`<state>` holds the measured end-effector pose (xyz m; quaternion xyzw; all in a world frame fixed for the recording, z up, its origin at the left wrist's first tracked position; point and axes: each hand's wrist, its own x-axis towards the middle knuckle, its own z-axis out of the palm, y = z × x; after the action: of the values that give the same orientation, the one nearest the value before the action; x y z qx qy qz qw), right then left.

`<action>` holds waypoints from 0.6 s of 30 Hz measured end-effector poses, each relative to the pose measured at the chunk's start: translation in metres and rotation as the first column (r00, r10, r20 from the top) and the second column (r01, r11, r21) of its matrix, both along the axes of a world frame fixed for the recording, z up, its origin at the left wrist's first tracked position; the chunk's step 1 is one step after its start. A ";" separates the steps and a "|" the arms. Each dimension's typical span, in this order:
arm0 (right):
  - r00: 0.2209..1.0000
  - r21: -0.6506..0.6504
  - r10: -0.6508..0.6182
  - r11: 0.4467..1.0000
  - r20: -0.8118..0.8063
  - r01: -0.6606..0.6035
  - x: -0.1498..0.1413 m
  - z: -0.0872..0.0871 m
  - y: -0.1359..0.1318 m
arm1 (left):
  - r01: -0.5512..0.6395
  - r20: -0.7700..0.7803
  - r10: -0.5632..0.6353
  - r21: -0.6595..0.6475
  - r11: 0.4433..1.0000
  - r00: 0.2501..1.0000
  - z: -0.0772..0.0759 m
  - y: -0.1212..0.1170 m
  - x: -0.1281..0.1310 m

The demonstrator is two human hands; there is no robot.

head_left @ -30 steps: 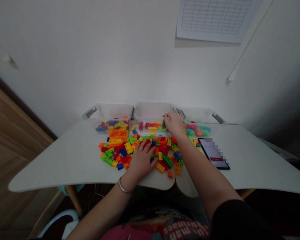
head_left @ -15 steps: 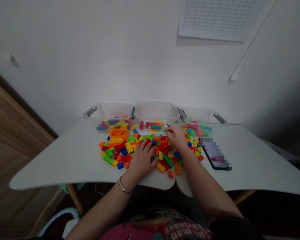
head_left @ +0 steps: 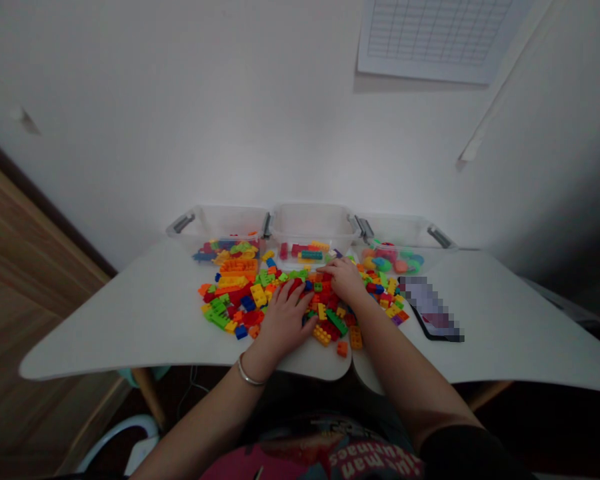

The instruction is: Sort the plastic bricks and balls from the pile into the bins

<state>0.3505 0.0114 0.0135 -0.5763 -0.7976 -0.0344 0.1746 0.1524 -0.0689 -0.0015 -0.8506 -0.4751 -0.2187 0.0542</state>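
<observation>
A heap of mixed toy building bricks (head_left: 258,295) in red, yellow, green, blue and orange covers the middle of the white table. My left hand (head_left: 286,317) lies spread over the front of the heap, fingers apart, touching red bricks and gripping none. Farther right and a little deeper, my right hand (head_left: 346,279) is over the heap, just in front of the middle bin. Its fingers reach leftward, stretched out, with no brick visible in them. Part of the heap is hidden beneath both hands and the right wrist.
Three clear plastic bins stand along the wall: a left bin (head_left: 230,215) with coloured pieces, a middle bin (head_left: 314,212) with a few bricks, and a right bin (head_left: 397,221) with round pieces. A phone (head_left: 433,310) lies right of the heap on the table (head_left: 130,313).
My right hand has shifted left and slightly nearer, from the middle bin's front onto the bricks, and its fingertips now point left. My left hand has stayed in place.
</observation>
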 end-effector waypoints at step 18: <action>0.982 0.006 -0.176 0.984 -0.065 0.177 -0.001 0.001 0.000 | -0.008 -0.004 0.008 -0.010 1.000 1.000 0.000 0.000 0.000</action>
<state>0.3497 0.0111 0.0142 -0.6447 -0.7370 -0.0358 0.1997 0.1528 -0.0686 -0.0014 -0.8495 -0.4794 -0.2142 0.0518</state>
